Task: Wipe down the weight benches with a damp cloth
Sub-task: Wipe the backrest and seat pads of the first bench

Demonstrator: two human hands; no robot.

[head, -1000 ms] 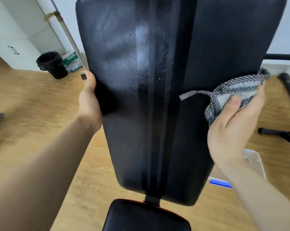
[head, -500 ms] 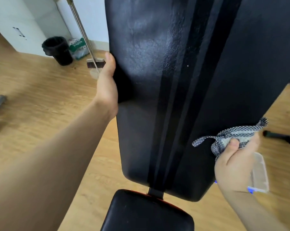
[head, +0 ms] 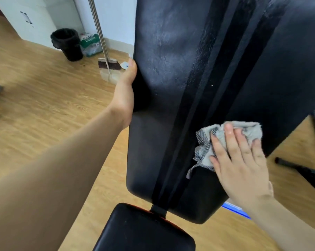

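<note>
A black padded weight bench backrest (head: 171, 87) fills the middle of the head view, with the black seat pad (head: 144, 230) below it. My left hand (head: 125, 95) grips the backrest's left edge, thumb on the front, fingers hidden behind the pad. My right hand (head: 238, 160) lies flat with straight fingers on a grey checked cloth (head: 205, 142), pressing it against the lower right part of the backrest. The cloth is bunched under the fingers and one strip hangs down to the left.
Wooden floor (head: 44, 105) lies all around. At the back left stand a black bin (head: 68, 44), a green package (head: 90, 44) and a broom (head: 107, 64) leaning on the wall. Black metal bars (head: 297, 165) lie on the floor at right. A blue-edged container (head: 234, 209) peeks out beneath the bench.
My right hand moved down the backrest's right side, then in onto its face, going from pinching the cloth to pressing it flat. The view shifted; my left hand kept its grip.
</note>
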